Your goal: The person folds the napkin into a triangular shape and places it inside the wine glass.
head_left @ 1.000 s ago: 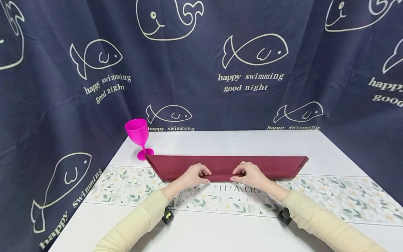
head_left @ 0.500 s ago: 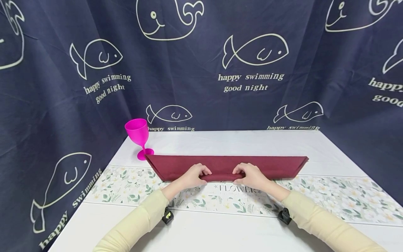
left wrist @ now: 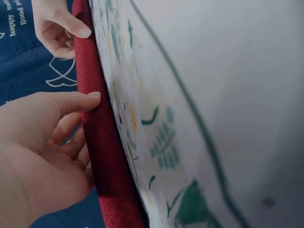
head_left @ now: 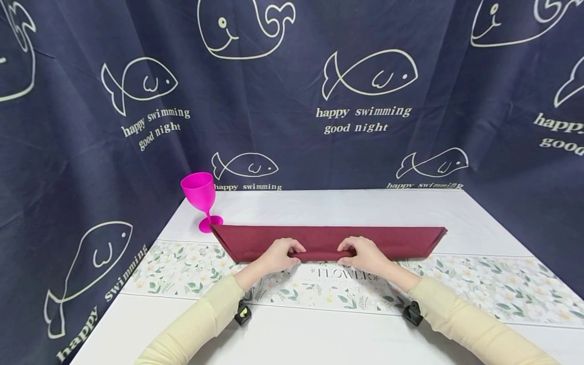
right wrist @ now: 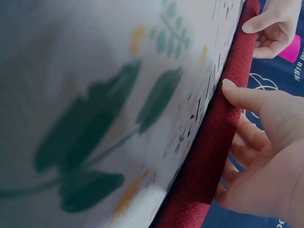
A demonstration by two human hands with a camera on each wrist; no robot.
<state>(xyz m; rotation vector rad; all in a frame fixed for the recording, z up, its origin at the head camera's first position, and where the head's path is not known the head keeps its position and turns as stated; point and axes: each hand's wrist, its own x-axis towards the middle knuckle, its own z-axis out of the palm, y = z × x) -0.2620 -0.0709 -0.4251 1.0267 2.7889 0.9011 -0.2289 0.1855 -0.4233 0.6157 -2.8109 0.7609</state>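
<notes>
Nearest to me, both sleeves reach forward over the floral runner (head_left: 479,286). The left hand (head_left: 278,255) and right hand (head_left: 367,255) each pinch the near edge of the maroon cloth (head_left: 328,238), thumb below and fingers curled over the top; the wrist views confirm the thumbs (left wrist: 78,102) (right wrist: 242,95) pressed against a rolled lip of fabric.

Compared with one second ago, I note the near edge between the hands has turned up into a tight roll, and both hands have moved slightly away from me. I judge the rolling of the long strip has just started at its middle; the ends remain flat.

The cloth lies flat across the white table (head_left: 342,205), its left tip touching or just beside the base of the pink goblet (head_left: 201,197). The fish-print curtain (head_left: 365,86) hangs behind.
</notes>
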